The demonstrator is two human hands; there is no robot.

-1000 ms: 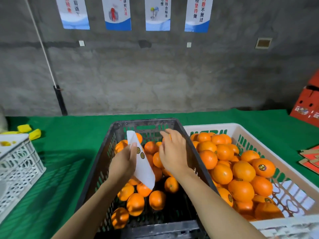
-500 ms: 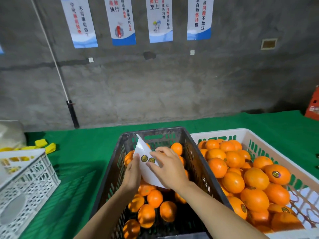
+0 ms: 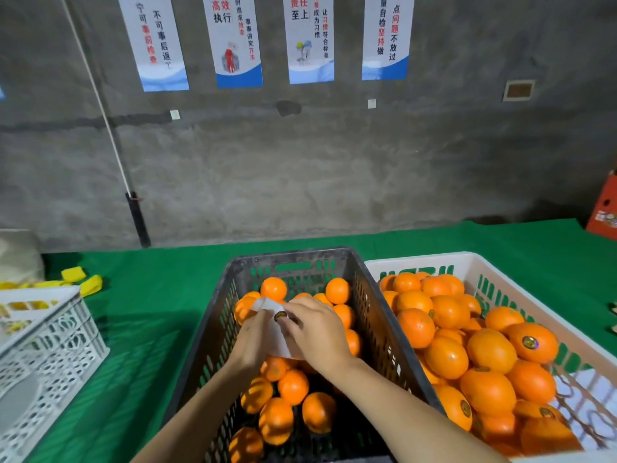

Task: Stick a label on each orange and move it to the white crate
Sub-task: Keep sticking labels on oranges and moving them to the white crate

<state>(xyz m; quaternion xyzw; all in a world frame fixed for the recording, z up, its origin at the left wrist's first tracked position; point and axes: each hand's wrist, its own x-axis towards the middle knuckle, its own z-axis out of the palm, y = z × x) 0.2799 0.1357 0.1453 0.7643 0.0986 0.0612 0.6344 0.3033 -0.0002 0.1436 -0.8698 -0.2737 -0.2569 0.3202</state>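
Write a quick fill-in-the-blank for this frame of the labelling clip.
1. The left hand holds the sheet; the right hand picks at a round ____ on it.
2. The white crate of labelled oranges stands ____ of the dark crate.
3. The table cloth is ____.
Missing: label; right; green.
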